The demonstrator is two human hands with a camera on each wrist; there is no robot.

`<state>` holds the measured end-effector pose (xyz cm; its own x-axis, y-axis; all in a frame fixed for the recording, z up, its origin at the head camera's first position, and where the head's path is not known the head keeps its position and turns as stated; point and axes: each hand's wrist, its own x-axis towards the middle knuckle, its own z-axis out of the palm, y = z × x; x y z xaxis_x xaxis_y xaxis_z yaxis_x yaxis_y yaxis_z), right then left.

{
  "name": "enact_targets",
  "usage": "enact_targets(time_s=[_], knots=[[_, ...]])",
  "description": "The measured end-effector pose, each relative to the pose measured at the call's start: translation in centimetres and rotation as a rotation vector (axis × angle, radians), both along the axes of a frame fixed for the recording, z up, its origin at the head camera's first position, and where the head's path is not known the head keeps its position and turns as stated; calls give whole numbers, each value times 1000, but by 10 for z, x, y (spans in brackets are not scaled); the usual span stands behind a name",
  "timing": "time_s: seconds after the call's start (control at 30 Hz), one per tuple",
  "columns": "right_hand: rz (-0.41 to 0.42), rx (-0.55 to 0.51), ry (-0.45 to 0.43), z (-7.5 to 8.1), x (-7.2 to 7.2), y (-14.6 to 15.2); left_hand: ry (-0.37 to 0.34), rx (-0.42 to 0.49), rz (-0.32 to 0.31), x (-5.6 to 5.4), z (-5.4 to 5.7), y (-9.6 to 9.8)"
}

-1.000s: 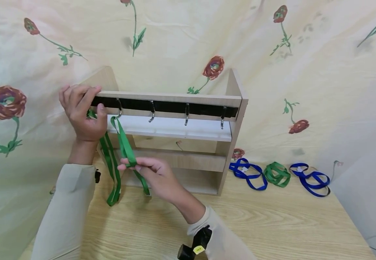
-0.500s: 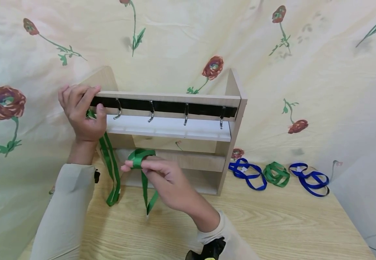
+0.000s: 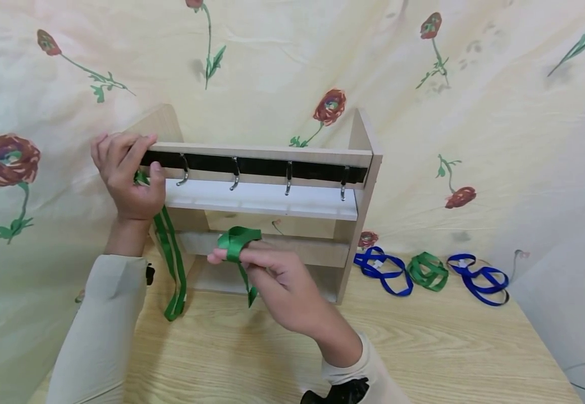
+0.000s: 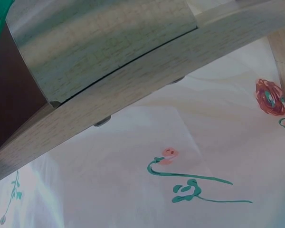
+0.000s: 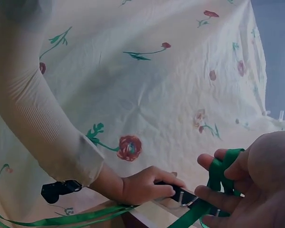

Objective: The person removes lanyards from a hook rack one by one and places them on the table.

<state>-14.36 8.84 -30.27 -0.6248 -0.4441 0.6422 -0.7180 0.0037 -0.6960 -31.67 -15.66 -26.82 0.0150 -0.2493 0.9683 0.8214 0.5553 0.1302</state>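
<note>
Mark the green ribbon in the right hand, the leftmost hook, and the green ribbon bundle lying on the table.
green ribbon [image 3: 236, 238], head view, loop over the fingers.
leftmost hook [image 3: 185, 171], head view, its curved lower end.
green ribbon bundle [image 3: 427, 271], head view, middle of the coil.

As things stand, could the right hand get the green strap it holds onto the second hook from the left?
Probably yes. The right hand pinches the green strap just below the rack, and the second hook hangs bare above it with nothing between them. The left hand grips the rack's left end, clear of that hook.
</note>
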Motion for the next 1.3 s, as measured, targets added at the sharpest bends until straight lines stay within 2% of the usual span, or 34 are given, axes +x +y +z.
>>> enact_targets(time_s=[0.3,0.53,0.9,1.03,1.3], knots=[[-24,14,-14,8,14,19,0,2,-3,-1,2,0],[-8,-29,93,10,24,32,-5,-7,6,-4,-2,0],[-79,-173,124,12,33,61,0,10,3,-2,1,1],[-90,-205,174,14,38,68,-6,5,9,-3,1,-1],[-117,-183,240,17,51,85,-13,5,12,-5,-2,-2]])
